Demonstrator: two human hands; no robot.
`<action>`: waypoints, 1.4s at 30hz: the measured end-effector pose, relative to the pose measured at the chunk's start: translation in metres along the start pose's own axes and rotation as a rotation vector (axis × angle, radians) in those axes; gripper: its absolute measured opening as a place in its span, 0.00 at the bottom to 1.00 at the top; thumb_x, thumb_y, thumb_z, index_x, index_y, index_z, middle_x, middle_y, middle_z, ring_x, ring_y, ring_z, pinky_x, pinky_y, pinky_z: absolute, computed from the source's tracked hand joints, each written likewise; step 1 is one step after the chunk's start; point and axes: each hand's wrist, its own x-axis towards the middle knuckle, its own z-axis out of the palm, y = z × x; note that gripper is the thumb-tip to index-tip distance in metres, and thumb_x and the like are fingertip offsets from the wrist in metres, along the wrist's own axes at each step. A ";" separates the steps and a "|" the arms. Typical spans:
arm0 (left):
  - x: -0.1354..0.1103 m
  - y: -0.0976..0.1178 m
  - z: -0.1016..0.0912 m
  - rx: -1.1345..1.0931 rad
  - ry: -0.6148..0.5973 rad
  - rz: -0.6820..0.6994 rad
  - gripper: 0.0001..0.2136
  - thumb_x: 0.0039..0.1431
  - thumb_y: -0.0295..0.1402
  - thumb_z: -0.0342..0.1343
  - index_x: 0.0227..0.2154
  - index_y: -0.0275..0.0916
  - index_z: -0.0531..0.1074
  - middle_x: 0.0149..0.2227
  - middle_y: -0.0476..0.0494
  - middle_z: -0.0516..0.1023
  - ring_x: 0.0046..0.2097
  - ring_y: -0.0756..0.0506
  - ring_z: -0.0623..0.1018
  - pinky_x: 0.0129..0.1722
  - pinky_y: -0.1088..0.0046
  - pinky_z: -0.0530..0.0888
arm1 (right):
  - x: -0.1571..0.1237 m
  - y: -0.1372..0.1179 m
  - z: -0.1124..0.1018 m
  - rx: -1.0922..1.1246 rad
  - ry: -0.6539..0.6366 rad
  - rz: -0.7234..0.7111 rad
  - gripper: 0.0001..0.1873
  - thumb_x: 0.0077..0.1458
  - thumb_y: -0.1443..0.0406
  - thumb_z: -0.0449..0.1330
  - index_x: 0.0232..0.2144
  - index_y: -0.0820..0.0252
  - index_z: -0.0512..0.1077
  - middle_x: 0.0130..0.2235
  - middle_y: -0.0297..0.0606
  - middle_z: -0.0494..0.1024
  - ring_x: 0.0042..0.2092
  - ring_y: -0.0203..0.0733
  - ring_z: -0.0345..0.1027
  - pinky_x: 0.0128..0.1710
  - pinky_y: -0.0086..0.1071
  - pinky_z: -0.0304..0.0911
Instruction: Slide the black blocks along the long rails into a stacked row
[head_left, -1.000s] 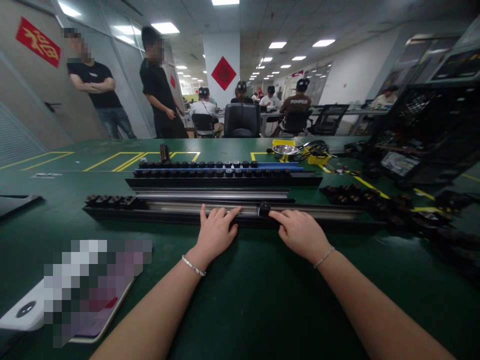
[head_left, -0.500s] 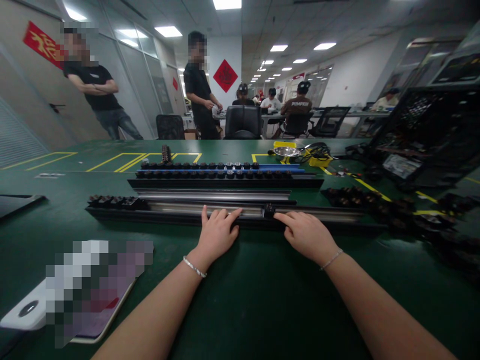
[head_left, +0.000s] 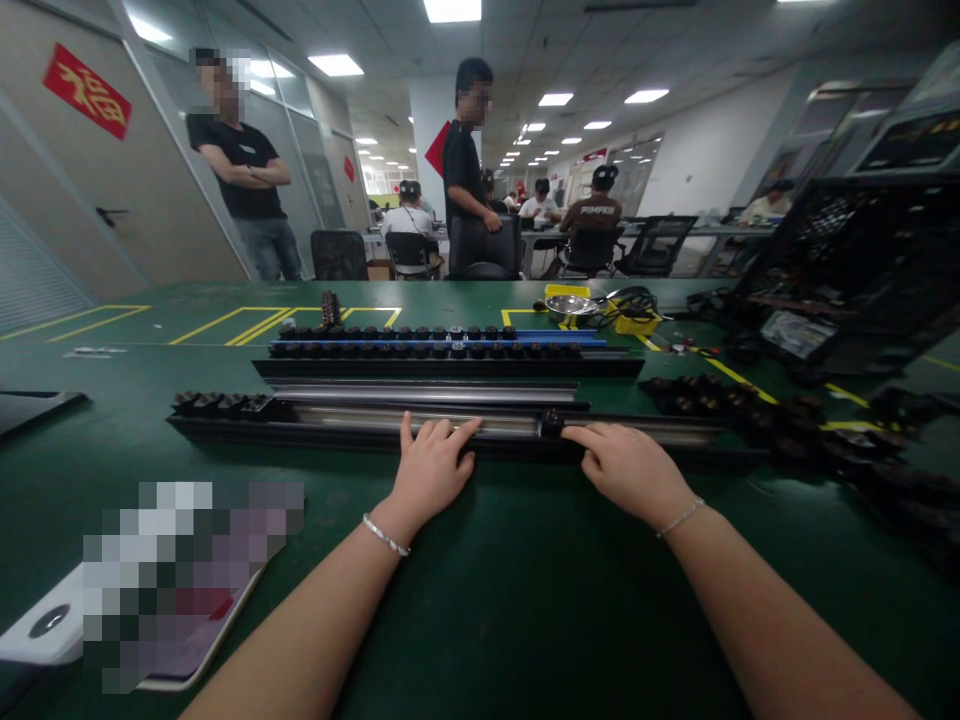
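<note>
A long black and silver rail [head_left: 337, 420] lies across the green table in front of me. My left hand [head_left: 433, 468] rests flat on its near edge, fingers stretched out and open. A small black slider block [head_left: 553, 423] sits in the rail's groove. My right hand [head_left: 628, 468] is beside it with the forefinger touching the block and the other fingers curled. Several black blocks [head_left: 217, 402] are bunched at the rail's left end.
Behind lies a second rail [head_left: 450, 362] lined with black blocks on a blue strip. Loose black blocks [head_left: 720, 400] lie at the right, near a black crate [head_left: 855, 260]. A metal bowl [head_left: 571, 301] stands at the back. A tablet [head_left: 150, 600] lies front left. Two people stand beyond the table.
My right hand has slid to the right along the rail with the slider block. The left hand has stayed put. The two standing people have walked to the right.
</note>
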 end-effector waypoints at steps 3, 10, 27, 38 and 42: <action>0.000 0.000 -0.001 -0.003 -0.004 -0.006 0.21 0.59 0.37 0.49 0.56 0.53 0.63 0.38 0.48 0.74 0.45 0.43 0.72 0.61 0.42 0.46 | 0.000 0.002 -0.001 0.005 -0.003 0.000 0.22 0.55 0.70 0.48 0.50 0.53 0.71 0.42 0.38 0.77 0.43 0.41 0.68 0.45 0.36 0.59; 0.000 0.000 0.001 0.006 0.006 0.001 0.21 0.59 0.36 0.49 0.56 0.53 0.63 0.38 0.48 0.74 0.45 0.42 0.72 0.61 0.42 0.46 | 0.000 0.006 -0.002 -0.005 -0.016 0.018 0.21 0.54 0.71 0.48 0.46 0.54 0.72 0.42 0.38 0.77 0.43 0.41 0.68 0.44 0.36 0.59; 0.000 0.000 0.001 -0.015 0.005 -0.002 0.21 0.59 0.36 0.49 0.56 0.53 0.63 0.38 0.49 0.74 0.46 0.43 0.72 0.61 0.42 0.45 | -0.001 0.017 -0.002 -0.025 0.002 0.041 0.17 0.52 0.72 0.48 0.37 0.56 0.73 0.39 0.38 0.77 0.39 0.40 0.67 0.40 0.33 0.57; 0.000 0.000 0.001 -0.007 0.001 -0.003 0.21 0.59 0.36 0.49 0.56 0.53 0.63 0.38 0.48 0.74 0.46 0.43 0.72 0.61 0.43 0.45 | -0.002 0.025 -0.004 -0.055 -0.014 0.070 0.16 0.52 0.72 0.46 0.34 0.56 0.72 0.37 0.38 0.76 0.38 0.40 0.67 0.39 0.34 0.56; 0.000 0.000 0.000 -0.004 -0.006 -0.006 0.21 0.60 0.36 0.49 0.56 0.53 0.63 0.38 0.48 0.74 0.46 0.43 0.72 0.61 0.43 0.45 | -0.003 0.028 -0.003 -0.053 0.006 0.085 0.17 0.52 0.73 0.46 0.33 0.56 0.73 0.38 0.38 0.76 0.38 0.41 0.67 0.39 0.34 0.56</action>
